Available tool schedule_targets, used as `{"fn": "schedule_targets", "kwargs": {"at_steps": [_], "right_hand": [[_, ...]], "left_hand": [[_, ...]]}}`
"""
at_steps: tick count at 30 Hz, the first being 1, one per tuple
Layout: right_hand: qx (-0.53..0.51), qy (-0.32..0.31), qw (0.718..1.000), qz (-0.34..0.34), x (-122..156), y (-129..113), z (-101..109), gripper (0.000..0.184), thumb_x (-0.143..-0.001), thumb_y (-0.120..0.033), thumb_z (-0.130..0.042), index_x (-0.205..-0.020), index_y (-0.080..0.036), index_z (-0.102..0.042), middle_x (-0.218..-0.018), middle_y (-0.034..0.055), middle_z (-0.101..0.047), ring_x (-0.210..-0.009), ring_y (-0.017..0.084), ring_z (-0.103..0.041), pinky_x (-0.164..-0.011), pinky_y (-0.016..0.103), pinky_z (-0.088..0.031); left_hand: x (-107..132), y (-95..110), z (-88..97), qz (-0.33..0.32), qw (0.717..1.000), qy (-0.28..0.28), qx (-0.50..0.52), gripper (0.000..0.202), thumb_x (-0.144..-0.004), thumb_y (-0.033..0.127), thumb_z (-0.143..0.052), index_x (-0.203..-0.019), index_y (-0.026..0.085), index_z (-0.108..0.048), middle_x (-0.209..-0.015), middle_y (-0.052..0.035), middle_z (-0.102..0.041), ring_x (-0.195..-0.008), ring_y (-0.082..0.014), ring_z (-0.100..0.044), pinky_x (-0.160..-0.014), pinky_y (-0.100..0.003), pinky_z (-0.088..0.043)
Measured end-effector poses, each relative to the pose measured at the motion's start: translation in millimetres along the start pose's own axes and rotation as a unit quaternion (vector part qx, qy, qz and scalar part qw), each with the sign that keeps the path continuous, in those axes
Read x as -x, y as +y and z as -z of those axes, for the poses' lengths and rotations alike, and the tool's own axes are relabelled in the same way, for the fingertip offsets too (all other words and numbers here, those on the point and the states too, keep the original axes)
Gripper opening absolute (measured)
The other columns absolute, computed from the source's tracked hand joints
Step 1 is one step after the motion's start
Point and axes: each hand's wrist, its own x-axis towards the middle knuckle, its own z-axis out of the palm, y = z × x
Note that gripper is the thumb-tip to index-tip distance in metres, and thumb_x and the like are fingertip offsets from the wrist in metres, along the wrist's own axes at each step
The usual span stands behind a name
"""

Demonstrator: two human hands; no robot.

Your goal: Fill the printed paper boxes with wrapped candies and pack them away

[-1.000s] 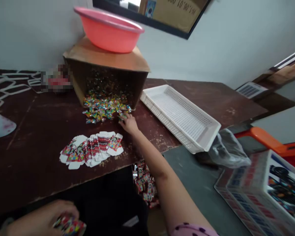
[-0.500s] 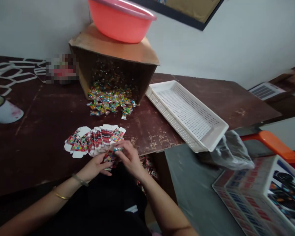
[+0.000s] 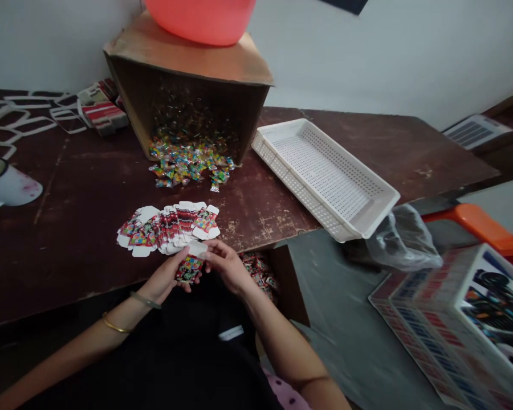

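My left hand (image 3: pixel 166 277) and my right hand (image 3: pixel 224 263) meet at the near edge of the dark wooden table (image 3: pixel 68 199), both closed on one small colourful printed carton (image 3: pixel 190 266) with a white flap. Just beyond them lies a fanned stack of flat printed cartons (image 3: pixel 167 228). Farther back, a heap of small wrapped candies (image 3: pixel 188 165) spills out of a cardboard box (image 3: pixel 188 85) lying on its side.
A pink basin (image 3: pixel 200 20) sits on the box. A white perforated tray (image 3: pixel 325 176) lies on the table's right, a white mug (image 3: pixel 6 183) at far left, more flat cartons (image 3: pixel 102 108) at back left. On the floor: a plastic bag (image 3: pixel 402 239), a printed box (image 3: pixel 461 319), an orange object (image 3: pixel 483 225).
A second ago my right hand reached to the candy heap while my left held cartons low. Both hands have since come together at the table edge on one small carton.
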Motion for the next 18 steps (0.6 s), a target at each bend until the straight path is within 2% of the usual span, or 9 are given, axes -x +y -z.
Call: {"fn": "schedule_targets", "kwargs": {"at_steps": [2, 3, 5, 7, 9, 11, 14, 18], "right_hand": [[-0.062, -0.081, 0.992, -0.069, -2.3, 1.5, -0.6, 0.039, -0.074, -0.041, -0.071, -0.106, -0.019, -0.066, -0.086, 0.0014, -0.064, -0.063, 0.01, -0.056, -0.058, 0.022, -0.048], [-0.05, -0.104, 0.991, -0.067, -2.8, -0.4, -0.4, 0.035, -0.073, -0.038, -0.072, -0.102, -0.018, -0.068, -0.083, 0.0006, -0.064, -0.061, 0.009, -0.056, -0.058, 0.022, -0.048], [0.034, -0.119, 0.992, 0.006, -1.9, -8.5, 1.0, 0.026, -0.076, -0.033, -0.07, -0.098, -0.018, -0.071, -0.087, 0.0021, -0.066, -0.073, 0.013, -0.061, -0.07, 0.026, -0.051], [0.129, -0.124, 0.978, 0.105, 0.8, -19.1, 3.7, 0.024, -0.083, -0.031, -0.065, -0.104, -0.021, -0.072, -0.101, 0.0049, -0.068, -0.095, 0.017, -0.062, -0.088, 0.032, -0.049], [0.174, -0.126, 0.964, 0.156, 3.1, -27.3, 7.3, 0.027, -0.09, -0.032, -0.057, -0.111, -0.022, -0.071, -0.112, 0.0063, -0.067, -0.107, 0.018, -0.059, -0.097, 0.034, -0.044], [0.184, -0.098, 0.965, 0.159, 3.7, -30.5, 10.8, 0.027, -0.093, -0.035, -0.053, -0.108, -0.022, -0.072, -0.108, 0.0066, -0.069, -0.103, 0.018, -0.062, -0.094, 0.034, -0.046], [0.202, -0.04, 0.966, 0.159, 4.0, -25.7, 12.8, 0.025, -0.092, -0.036, -0.056, -0.103, -0.023, -0.074, -0.101, 0.0059, -0.071, -0.095, 0.018, -0.064, -0.09, 0.033, -0.048], [0.259, -0.078, 0.937, 0.219, 14.3, -9.6, 9.3, 0.032, -0.093, -0.034, -0.054, -0.121, -0.024, -0.066, -0.116, 0.0082, -0.067, -0.105, 0.019, -0.059, -0.094, 0.036, -0.045]], "left_hand": [[-2.7, -0.1, 3.1, 0.015, 1.0, 0.006, -0.027, 0.046, -0.08, 0.054, -0.057, -0.097, 0.013, -0.067, -0.072, -0.0067, -0.071, -0.063, -0.0194, -0.066, -0.044, -0.024, -0.051], [-4.2, -0.2, 4.2, 0.015, 0.999, 0.004, -0.045, 0.042, -0.078, 0.05, -0.061, -0.096, 0.013, -0.068, -0.073, -0.0065, -0.071, -0.066, -0.0202, -0.066, -0.046, -0.025, -0.052], [-7.0, 0.1, 4.9, 0.006, 0.997, 0.003, -0.071, 0.034, -0.074, 0.042, -0.064, -0.092, 0.014, -0.068, -0.075, -0.006, -0.072, -0.072, -0.0218, -0.067, -0.05, -0.026, -0.054], [-9.1, 1.3, 3.3, -0.004, 0.998, 0.011, -0.069, 0.03, -0.074, 0.039, -0.062, -0.09, 0.014, -0.069, -0.077, -0.0057, -0.072, -0.077, -0.0227, -0.067, -0.053, -0.027, -0.054], [-10.2, 3.3, 0.4, -0.006, 0.998, 0.014, -0.056, 0.03, -0.077, 0.04, -0.059, -0.089, 0.014, -0.068, -0.078, -0.0064, -0.072, -0.078, -0.0234, -0.066, -0.054, -0.029, -0.054], [-9.9, 5.2, -1.9, -0.012, 0.999, -0.008, -0.043, 0.031, -0.079, 0.04, -0.058, -0.091, 0.014, -0.069, -0.083, -0.0079, -0.072, -0.082, -0.0242, -0.065, -0.057, -0.03, -0.054], [-6.8, 5.4, -1.5, -0.028, 0.997, -0.073, -0.023, 0.03, -0.08, 0.036, -0.061, -0.101, 0.016, -0.068, -0.094, -0.0085, -0.071, -0.088, -0.0238, -0.063, -0.064, -0.032, -0.055], [-1.8, -2.3, 0.4, -0.016, 0.993, -0.099, -0.055, 0.028, -0.078, 0.029, -0.07, -0.104, 0.019, -0.068, -0.094, -0.005, -0.069, -0.083, -0.0185, -0.062, -0.063, -0.027, -0.052]]}}
